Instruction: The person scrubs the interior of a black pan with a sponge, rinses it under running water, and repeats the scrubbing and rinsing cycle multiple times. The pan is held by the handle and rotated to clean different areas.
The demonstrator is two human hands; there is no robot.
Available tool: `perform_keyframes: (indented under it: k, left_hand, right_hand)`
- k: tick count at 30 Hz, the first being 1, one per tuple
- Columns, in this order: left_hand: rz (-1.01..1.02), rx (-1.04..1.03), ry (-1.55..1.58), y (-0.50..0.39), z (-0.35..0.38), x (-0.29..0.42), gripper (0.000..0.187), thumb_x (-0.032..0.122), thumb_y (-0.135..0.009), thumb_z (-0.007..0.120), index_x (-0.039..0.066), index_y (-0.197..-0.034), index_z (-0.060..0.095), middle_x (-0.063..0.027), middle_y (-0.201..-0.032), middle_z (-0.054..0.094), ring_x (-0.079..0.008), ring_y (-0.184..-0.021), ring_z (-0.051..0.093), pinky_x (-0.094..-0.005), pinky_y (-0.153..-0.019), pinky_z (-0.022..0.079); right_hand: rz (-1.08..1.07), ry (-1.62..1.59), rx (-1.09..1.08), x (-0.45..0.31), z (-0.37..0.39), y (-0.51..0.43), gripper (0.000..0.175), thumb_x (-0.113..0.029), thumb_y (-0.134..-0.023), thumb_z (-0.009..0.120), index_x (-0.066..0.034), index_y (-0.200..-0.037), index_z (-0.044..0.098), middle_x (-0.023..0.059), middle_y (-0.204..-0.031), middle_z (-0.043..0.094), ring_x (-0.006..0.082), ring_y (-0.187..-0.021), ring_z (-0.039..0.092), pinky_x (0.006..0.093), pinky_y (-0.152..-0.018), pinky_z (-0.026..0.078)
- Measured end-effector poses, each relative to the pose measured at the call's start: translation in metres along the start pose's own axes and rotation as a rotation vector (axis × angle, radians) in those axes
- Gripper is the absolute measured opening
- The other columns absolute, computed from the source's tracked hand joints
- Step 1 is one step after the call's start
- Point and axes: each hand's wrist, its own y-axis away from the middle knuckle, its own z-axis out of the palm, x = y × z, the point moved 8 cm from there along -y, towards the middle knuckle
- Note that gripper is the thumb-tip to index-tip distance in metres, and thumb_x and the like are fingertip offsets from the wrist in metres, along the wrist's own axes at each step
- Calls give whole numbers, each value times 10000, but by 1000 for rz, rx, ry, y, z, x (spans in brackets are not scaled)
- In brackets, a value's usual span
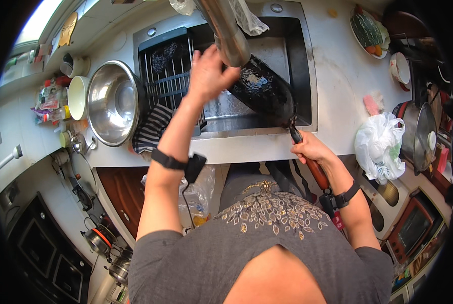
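A blackened wok [266, 91] is tilted over the steel sink [310, 76], its inside wet and glossy. My right hand [312, 148] grips its handle [314, 171], which has a reddish-brown wooden end, at the sink's front edge. Under the thick metal faucet [232, 45], my left hand [209, 76] is slightly blurred, with its fingers spread and nothing seen in it. Its thumb is by the wok's far edge; whether it touches wok or faucet I cannot tell.
Left of the sink are a drying rack [165, 79] over the basin, a striped cloth [152, 129], a large steel bowl [114, 102] and a pale green bowl [78, 97]. At right stand a white plastic bag [380, 146], a pink sponge [371, 105] and a lidded pot [418, 136].
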Motion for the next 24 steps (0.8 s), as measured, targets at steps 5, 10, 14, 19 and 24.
perform_keyframes:
  k: [5, 10, 14, 19, 24]
  left_hand:
    - [85, 180, 91, 19, 6, 35, 505, 339, -779, 686, 59, -1195, 627, -174, -1218, 586, -387, -1196, 540, -563, -1110, 355]
    - [443, 2, -211, 47, 66, 156, 688, 373, -715, 742, 56, -1306, 588, -196, -1343, 525, -337, -1327, 484, -542, -1175, 296]
    - [399, -74, -214, 28, 56, 142, 672, 391, -731, 718, 72, -1313, 614, -172, -1335, 559, -303, -1317, 507, -566, -1171, 286]
    - [-38, -4, 89, -29, 18, -9, 571, 541, -837, 613, 57, -1121, 721, -184, -1016, 733, -365, -1041, 687, -440, -925, 531]
    - [-245, -115, 212, -26, 33, -42, 632, 557, -867, 551, 19, -1157, 712, -257, -1152, 688, -409, -1123, 644, -454, -991, 486]
  right_hand:
    - [27, 16, -13, 3, -4, -1, 211, 26, -815, 642, -63, -813, 451, 39, -574, 525, 131, -404, 511, 277, -399, 409]
    - [36, 4, 20, -2, 0, 0, 201, 11, -805, 649, -59, -806, 461, 37, -577, 529, 131, -403, 514, 282, -392, 413]
    - [16, -26, 20, 10, -1, -3, 200, 9, -797, 647, -59, -825, 461, 42, -579, 519, 134, -405, 513, 287, -393, 417]
    - [-38, -24, -37, 7, -1, -6, 212, 32, -815, 650, -60, -846, 461, 25, -576, 515, 124, -402, 502, 272, -388, 400]
    - [17, 31, -15, 14, -6, -12, 208, 36, -817, 635, -52, -869, 455, 29, -567, 508, 124, -403, 507, 278, -398, 418]
